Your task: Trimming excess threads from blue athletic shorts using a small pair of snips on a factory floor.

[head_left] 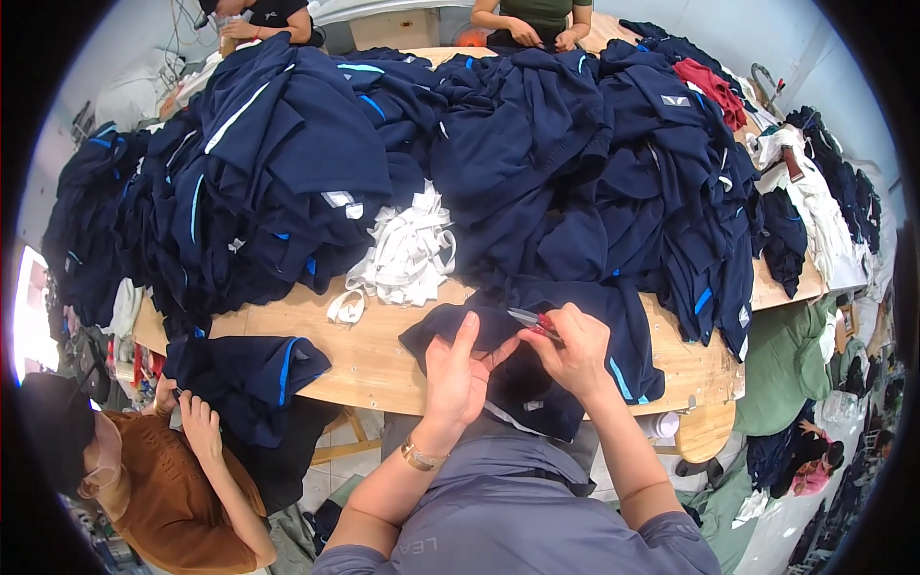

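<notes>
My left hand (454, 379), with a watch at its wrist, pinches the edge of a navy garment (613, 321) and lifts a fold of it above the table's near edge. In my right hand (575, 356) is a pair of thread snips (530, 320) with red handles and pale metal blades. The snips point left, close to the raised fold. Whether the blades touch the cloth I cannot tell. Light blue trim shows on the garment's lower right part, which hangs over the table edge toward my lap.
Large piles of navy garments (287, 144) cover the far side of the wooden table (364, 355). White strips (407, 251) lie heaped in the middle. At left, a co-worker in brown (182, 489) handles another navy piece (240, 383). Two more people stand across. A wooden stool (707, 433) is at right.
</notes>
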`<state>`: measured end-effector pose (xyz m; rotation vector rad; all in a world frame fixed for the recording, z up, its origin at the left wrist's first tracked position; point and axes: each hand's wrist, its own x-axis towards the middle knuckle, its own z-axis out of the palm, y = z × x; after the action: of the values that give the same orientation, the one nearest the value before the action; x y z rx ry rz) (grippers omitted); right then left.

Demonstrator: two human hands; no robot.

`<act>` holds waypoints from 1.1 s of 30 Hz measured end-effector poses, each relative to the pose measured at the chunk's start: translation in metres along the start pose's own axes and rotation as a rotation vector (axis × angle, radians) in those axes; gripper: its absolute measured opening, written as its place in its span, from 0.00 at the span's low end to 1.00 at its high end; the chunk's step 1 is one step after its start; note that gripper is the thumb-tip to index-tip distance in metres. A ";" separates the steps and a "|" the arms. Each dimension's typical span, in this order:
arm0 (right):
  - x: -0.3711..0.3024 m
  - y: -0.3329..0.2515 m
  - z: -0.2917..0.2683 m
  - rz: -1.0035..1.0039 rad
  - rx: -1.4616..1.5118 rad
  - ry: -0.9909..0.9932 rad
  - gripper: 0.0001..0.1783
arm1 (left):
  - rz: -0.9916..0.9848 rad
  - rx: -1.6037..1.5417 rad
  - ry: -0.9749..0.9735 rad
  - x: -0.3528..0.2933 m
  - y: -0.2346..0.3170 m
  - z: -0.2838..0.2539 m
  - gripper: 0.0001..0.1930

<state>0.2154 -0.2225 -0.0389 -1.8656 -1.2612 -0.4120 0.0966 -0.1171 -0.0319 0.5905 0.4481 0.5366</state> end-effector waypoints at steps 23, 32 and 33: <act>0.003 0.006 -0.009 -0.161 -0.151 -0.122 0.19 | 0.088 0.102 0.003 -0.002 -0.004 0.004 0.08; -0.002 0.004 -0.008 -0.156 -0.122 -0.131 0.19 | 0.070 0.058 0.016 -0.003 -0.003 0.004 0.07; -0.002 0.003 -0.008 -0.157 -0.119 -0.134 0.19 | 0.070 0.064 0.010 -0.003 -0.003 0.004 0.06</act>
<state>0.2186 -0.2303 -0.0372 -1.9267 -1.5090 -0.4610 0.0971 -0.1227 -0.0298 0.6668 0.4567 0.5944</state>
